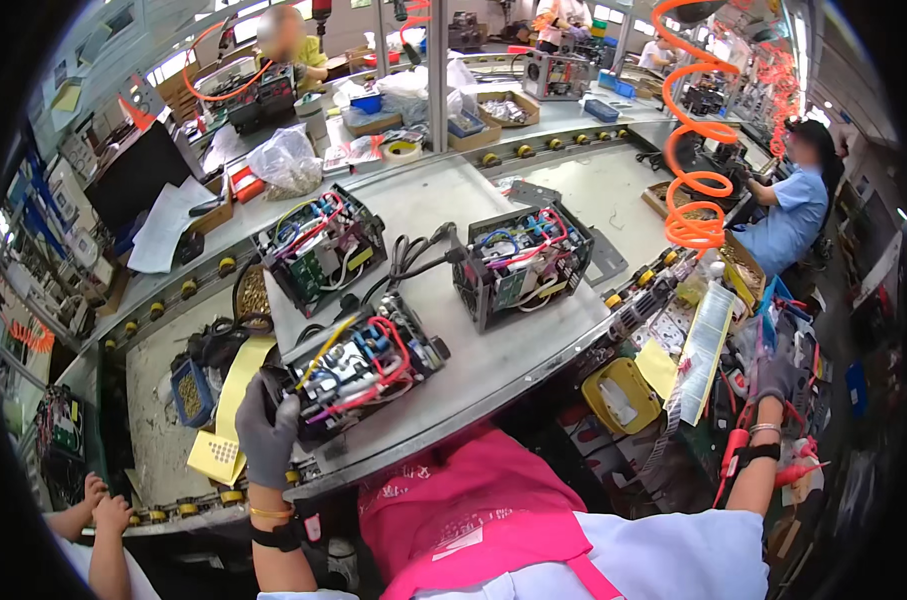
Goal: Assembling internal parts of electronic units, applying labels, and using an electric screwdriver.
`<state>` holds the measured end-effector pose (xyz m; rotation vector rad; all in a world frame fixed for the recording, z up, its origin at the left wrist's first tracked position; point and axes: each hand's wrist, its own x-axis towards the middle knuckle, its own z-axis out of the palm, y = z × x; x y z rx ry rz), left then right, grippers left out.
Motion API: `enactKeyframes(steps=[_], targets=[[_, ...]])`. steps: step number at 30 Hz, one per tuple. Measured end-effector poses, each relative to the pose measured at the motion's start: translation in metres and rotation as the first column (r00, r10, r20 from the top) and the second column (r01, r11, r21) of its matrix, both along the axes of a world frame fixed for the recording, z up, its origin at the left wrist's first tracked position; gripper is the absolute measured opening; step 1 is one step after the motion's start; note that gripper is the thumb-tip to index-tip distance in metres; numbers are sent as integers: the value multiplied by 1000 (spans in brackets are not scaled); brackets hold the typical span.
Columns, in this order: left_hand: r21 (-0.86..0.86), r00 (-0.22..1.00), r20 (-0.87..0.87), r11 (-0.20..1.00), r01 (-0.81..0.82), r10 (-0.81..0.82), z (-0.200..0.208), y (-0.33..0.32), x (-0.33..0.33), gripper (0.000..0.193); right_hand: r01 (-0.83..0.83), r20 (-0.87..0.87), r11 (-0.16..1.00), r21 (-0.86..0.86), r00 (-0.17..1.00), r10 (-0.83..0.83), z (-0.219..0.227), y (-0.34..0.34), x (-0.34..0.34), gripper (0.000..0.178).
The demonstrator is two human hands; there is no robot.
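Your left hand point(265, 432), in a grey glove, is clamped on the near left corner of an open black box of wires point(358, 368). That box sits on the grey work table point(493, 355), close to your pink apron point(473, 510).

Your right hand point(773, 378), gloved too, is far to the right of that box, up among small tools on a rack point(798, 345). You cannot tell if its fingers are shut on anything there.

Just behind the box you hold are two more open boxes: one back and to the left point(320, 248), one back and to the right point(523, 262). A yellow tray point(621, 395) sits to the right of your box, below the table edge. An orange curly hose point(695, 150) hangs far back on the right.
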<state>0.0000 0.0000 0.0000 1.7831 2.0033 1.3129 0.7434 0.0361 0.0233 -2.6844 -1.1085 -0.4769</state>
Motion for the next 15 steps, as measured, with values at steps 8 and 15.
enactKeyframes(steps=[8, 15], targets=[[45, 948, -297, 990, 135, -116, -36, -91, 56, 76, -757, -139, 369, 539, 353, 925, 21, 81, -234, 30], [-42, 842, -508, 982, 185, -180, -49, -123, 61, 89, -739, -465, 570, 360, 387, 796, -22, 240, -265, 58]])
